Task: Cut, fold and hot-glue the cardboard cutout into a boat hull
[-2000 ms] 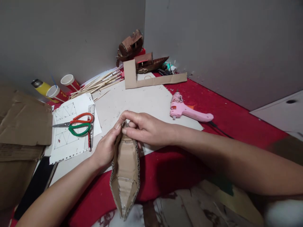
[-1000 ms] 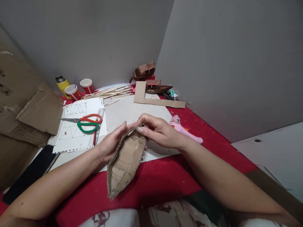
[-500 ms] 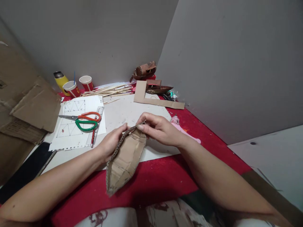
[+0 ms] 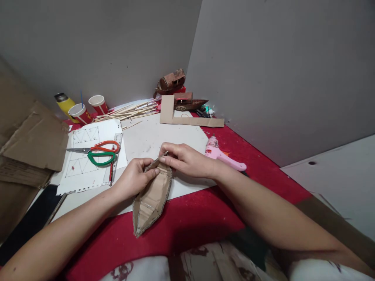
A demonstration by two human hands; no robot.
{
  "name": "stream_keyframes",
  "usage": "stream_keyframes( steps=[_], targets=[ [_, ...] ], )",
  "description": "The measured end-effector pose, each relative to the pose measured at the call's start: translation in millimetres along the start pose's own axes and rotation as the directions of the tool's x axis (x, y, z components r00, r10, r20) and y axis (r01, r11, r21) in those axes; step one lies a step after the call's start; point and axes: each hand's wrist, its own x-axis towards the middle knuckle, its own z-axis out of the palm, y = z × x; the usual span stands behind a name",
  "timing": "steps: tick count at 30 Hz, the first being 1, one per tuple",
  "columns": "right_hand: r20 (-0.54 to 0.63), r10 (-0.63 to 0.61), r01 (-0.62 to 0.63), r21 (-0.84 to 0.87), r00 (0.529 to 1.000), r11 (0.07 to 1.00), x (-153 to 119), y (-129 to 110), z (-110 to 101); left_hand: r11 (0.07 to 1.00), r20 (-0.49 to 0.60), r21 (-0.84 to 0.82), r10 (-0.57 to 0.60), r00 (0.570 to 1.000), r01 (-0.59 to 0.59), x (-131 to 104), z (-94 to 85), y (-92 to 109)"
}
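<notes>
A small cardboard boat hull (image 4: 150,199), pointed at its near end, is held tilted over the near edge of a pale board. My left hand (image 4: 136,175) grips its left wall, with the thumb inside the hull and the fingers behind the wall. At the far tip, my right hand (image 4: 181,158) pinches the cardboard between thumb and fingers. Just right of that hand lies a pink glue gun (image 4: 221,153). Left of my hands, scissors (image 4: 101,152) with orange and green handles rest on a sheet with drawn triangles (image 4: 84,171), beside a ruler (image 4: 117,144) and a pen (image 4: 111,171).
An L-shaped cardboard piece (image 4: 190,120) lies at the back, before two brown model boats (image 4: 190,102). Thin wooden sticks (image 4: 129,111), two paper cups (image 4: 98,104) and a yellow bottle (image 4: 66,104) stand or lie further left. Cardboard boxes (image 4: 32,144) flank the left side; grey walls enclose the table.
My left thumb has come over the wall into the hull. The hull has turned slightly and shifted left in view. The camera view has shifted, showing more of the glue gun.
</notes>
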Motion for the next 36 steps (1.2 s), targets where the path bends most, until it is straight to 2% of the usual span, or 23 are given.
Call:
stream_keyframes(
  steps=[11, 16, 20, 24, 27, 30, 32, 36],
  targets=[
    [-0.016, -0.031, 0.030, -0.038, 0.999, 0.999, 0.1, 5.4, -0.4, 0.991, 0.012, -0.106, -0.084, 0.996, 0.085, -1.1, 6.7, 4.9],
    [0.007, 0.010, -0.011, 0.044, 1.000, 0.999, 0.9, 8.1, -3.4, 0.980, 0.032, -0.178, -0.090, 0.995, 0.094, -1.0, 6.9, 8.1],
    [0.019, 0.031, -0.032, 0.101, 0.999, 0.994, 2.6, 9.0, -6.8, 0.983, 0.046, -0.177, -0.038, 0.998, 0.046, -3.0, 7.1, 14.2],
    [-0.008, 0.056, -0.055, 0.080, 0.998, 0.995, 3.7, 10.0, -9.7, 0.999, 0.035, -0.027, 0.034, 0.999, -0.033, -3.2, -0.2, 22.9],
    [-0.073, 0.088, -0.086, 0.040, 0.993, 0.996, 4.7, 14.0, -12.8, 0.990, 0.047, 0.142, 0.015, 0.999, -0.021, -1.8, -11.0, 28.3],
    [-0.120, 0.127, -0.126, 0.018, 0.985, 0.992, 6.1, 19.0, -15.9, 0.943, 0.087, 0.331, -0.010, 0.996, -0.019, 1.3, -21.5, 27.6],
    [-0.130, 0.141, -0.142, 0.000, 0.981, 0.990, 6.9, 21.1, -16.7, 0.899, 0.087, 0.435, 0.015, 0.996, -0.051, 3.8, -25.9, 24.4],
    [-0.146, 0.139, -0.146, -0.036, 0.979, 0.989, 7.3, 21.6, -15.4, 0.844, 0.056, 0.531, 0.057, 0.997, -0.078, 7.3, -27.5, 18.6]
  ],
)
